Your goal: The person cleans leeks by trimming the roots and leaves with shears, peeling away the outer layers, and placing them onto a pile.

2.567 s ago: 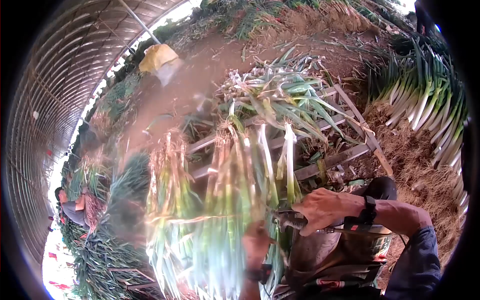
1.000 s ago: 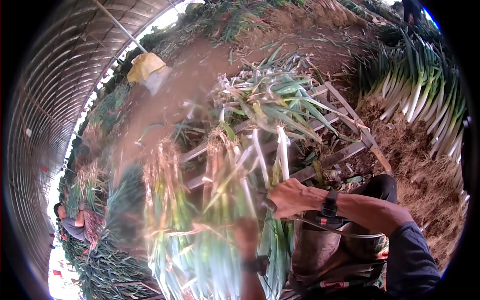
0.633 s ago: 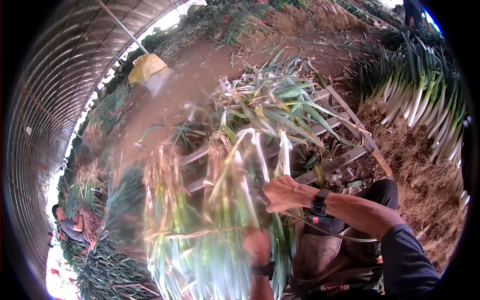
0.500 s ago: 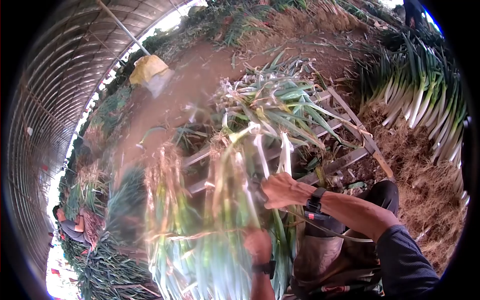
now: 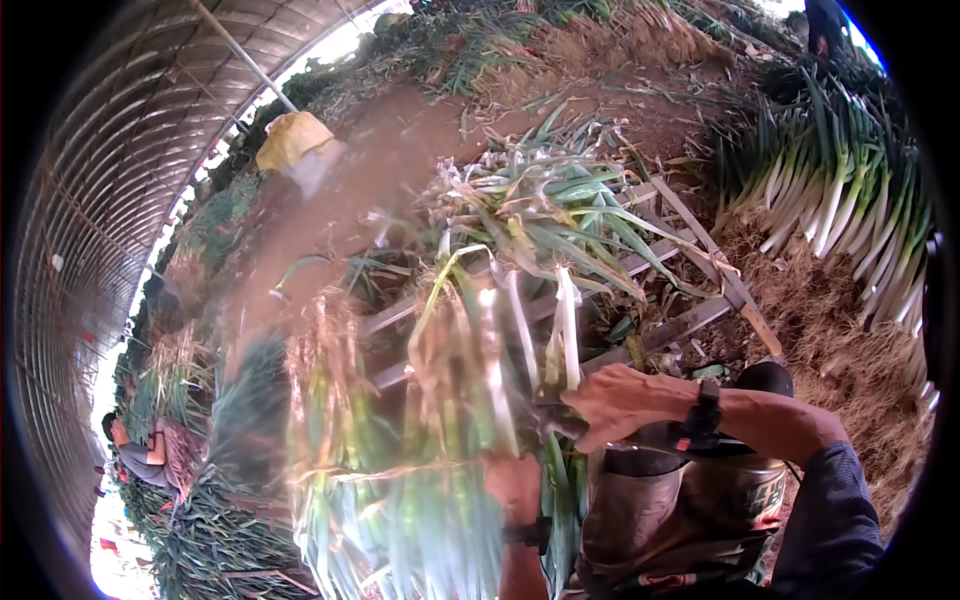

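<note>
While a ribbed, arched roof (image 5: 90, 200) curves down the left side of the frame, long green onions (image 5: 410, 500) spread over the lower centre, their leaves pointing down and their pale stalks up, with a thin straw-coloured strand (image 5: 400, 470) lying across them. More onions (image 5: 840, 180) fan along the upper right, white stems beside a broad mass of brown roots (image 5: 820, 370). Loose leaves and peelings (image 5: 560, 190) lie heaped on wooden slats (image 5: 690, 320) just above the centre, left of those roots. At the left edge, low down, another person (image 5: 160, 455) sits among dark green leaves.

Right of the lower centre, the right hand (image 5: 625, 405) has its fingers curled around a dark tool (image 5: 560, 420) close to the stalks; a black band (image 5: 706, 408) circles its wrist. Below and to the left, the left hand (image 5: 513, 483) is against the onions; it is blurred, so whether its fingers are clenched or loose cannot be told. A yellow bag (image 5: 295, 140), smallest of these masses, is in the upper left, at the end of a pole (image 5: 245, 58).
</note>
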### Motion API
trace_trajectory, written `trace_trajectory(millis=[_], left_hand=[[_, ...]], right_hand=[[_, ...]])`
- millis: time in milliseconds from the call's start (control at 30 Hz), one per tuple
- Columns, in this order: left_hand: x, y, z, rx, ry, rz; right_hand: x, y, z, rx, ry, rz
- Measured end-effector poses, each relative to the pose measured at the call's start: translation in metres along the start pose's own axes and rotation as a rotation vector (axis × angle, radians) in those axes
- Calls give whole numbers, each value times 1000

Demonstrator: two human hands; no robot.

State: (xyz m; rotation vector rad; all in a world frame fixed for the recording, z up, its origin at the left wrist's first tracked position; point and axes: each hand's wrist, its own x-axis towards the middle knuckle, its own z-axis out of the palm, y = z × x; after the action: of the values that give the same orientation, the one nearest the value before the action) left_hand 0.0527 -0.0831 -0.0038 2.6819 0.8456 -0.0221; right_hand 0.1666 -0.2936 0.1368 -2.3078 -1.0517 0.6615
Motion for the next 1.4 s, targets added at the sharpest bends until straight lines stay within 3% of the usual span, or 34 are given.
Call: trace_trajectory(millis=[67, 133, 233, 300, 433, 533, 633, 667, 700, 733, 833, 900, 967, 1133, 1233, 1300, 1400], left_hand=[[4, -9, 17, -33, -76, 3], [11, -19, 45, 79, -134, -12], [9, -32, 66, -47, 56, 240], [15, -48, 84, 65, -2, 284], [13, -38, 50, -140, -144, 217], [15, -39, 45, -309, -70, 268], [42, -47, 52, -184, -135, 274], [57, -63, 65, -413, -191, 220], [59, -44, 42, -423, -237, 142], [68, -52, 39, -498, -300, 191], [82, -68, 62, -780, -286, 258], [85, -78, 73, -860, -303, 220], [76, -57, 37, -819, -404, 129], [54, -30, 3, -652, -330, 149], [58, -31, 21, -761, -430, 110], [44, -20, 27, -736, -334, 88], [56, -28, 52, -707, -390, 33]], right_hand=[[-10, 11, 6, -89, -52, -26], [-19, 13, 6, -49, 89, -81], [-25, 11, 3, -37, 164, -99], [-26, 10, 5, -57, 169, -75], [-17, 9, 11, -155, 260, -48], [-17, 3, 6, -127, 158, -3], [-24, -3, -4, -97, 25, 31], [-28, -1, -3, -76, 37, -11], [-32, 0, -1, -54, 50, -52], [-34, 0, -3, -72, 43, -61], [-32, -7, -10, -87, -201, 180], [-37, -6, -8, -12, -215, 117], [-40, -9, -10, 71, -250, 68], [-45, -23, -24, 155, -334, -55], [-42, -11, -15, 40, -222, -18], [-35, 1, -9, -38, -144, 7], [-31, 4, -10, -128, -44, 97]])
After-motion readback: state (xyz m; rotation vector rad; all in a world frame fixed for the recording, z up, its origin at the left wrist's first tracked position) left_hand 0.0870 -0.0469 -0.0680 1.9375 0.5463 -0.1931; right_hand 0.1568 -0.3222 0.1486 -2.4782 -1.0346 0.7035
